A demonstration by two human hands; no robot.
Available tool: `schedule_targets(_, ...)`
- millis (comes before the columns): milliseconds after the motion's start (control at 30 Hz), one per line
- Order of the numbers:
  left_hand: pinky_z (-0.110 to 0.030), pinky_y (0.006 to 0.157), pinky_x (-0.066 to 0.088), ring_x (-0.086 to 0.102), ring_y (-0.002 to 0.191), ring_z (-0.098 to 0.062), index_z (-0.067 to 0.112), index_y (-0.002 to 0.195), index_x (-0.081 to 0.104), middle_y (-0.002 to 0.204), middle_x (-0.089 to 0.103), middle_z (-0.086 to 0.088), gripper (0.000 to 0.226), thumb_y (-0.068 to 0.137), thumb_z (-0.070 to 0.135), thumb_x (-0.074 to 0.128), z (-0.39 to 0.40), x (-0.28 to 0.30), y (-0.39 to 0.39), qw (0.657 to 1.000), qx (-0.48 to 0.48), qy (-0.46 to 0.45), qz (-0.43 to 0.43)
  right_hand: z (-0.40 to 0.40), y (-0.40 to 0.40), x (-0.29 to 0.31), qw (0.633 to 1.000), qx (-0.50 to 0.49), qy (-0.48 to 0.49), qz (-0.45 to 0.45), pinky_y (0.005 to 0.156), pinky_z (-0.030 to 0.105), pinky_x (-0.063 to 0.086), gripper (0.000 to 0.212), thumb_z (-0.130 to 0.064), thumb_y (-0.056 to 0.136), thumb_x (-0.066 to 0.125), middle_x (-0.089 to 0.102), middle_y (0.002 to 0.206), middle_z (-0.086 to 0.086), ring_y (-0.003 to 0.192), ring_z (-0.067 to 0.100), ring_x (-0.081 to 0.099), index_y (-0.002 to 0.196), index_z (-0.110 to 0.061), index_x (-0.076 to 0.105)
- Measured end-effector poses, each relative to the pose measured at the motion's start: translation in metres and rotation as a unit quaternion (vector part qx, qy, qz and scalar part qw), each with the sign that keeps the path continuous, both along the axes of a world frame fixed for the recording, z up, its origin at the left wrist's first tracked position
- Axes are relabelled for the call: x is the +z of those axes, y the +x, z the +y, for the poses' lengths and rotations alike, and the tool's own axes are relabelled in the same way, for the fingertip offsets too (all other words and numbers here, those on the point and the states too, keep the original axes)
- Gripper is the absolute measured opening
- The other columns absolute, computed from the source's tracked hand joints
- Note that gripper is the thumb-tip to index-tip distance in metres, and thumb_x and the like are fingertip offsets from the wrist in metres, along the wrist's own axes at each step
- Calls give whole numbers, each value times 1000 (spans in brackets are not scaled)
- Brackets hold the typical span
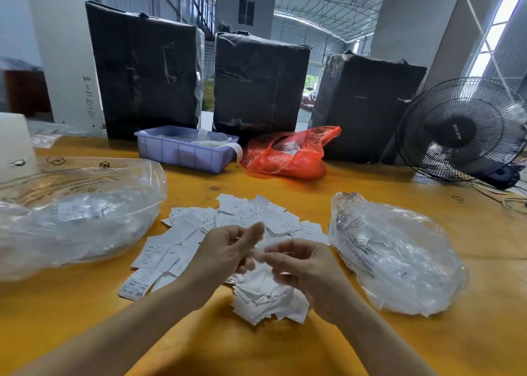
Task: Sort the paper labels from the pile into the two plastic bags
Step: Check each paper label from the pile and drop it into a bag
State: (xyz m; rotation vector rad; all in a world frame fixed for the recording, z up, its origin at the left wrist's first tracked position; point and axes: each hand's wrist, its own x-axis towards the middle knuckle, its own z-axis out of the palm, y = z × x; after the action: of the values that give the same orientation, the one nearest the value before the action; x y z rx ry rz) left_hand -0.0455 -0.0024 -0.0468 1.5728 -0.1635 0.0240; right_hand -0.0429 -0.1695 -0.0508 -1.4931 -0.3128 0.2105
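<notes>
Head view: my left hand (228, 250) and right hand (302, 264) meet above the pile of labels (242, 224), fingers curled, blurred; I cannot tell what they pinch. I judge I'm separating one label; next, choose the left bag (71, 213) or right bag (399, 250).

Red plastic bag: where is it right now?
In the head view, the red plastic bag lies at the table's far side, right of the purple tray, before the black-wrapped boxes.
</notes>
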Motion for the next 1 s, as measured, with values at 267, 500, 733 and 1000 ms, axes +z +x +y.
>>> schedule_targets(267,-19,56,50,67,66,-15,7,103,63,75,70,-10,48,60,4,83,3,3,-1,996,-66,20,62,0,2,3,998,-40,26,47,60,24,52,12,1,79,68,66,72,2,66,13,63,87,-8,66)
schedule_targets(500,-17,58,50,65,66,-10,6,101,65,78,71,-8,29,74,3,76,5,3,-2,992,-108,33,59,0,1,5,995,-73,55,49,54,20,49,21,-26,64,75,58,60,1,55,9,55,76,-9,73)
schedule_targets(733,-16,56,45,59,62,-6,11,92,73,76,71,-3,44,58,37,77,-4,-2,-3,996,-77,11,33,1,-2,6,995,-50,58,61,65,25,44,11,-18,57,77,64,68,0,63,10,58,67,-16,73)
schedule_targets(1000,-10,51,42,56,54,0,8,81,76,67,68,-1,23,63,23,78,5,-4,3,999,-27,23,12,1,-2,6,996,-55,35,57,62,25,42,22,-27,58,78,60,67,-1,61,10,55,73,-15,67)
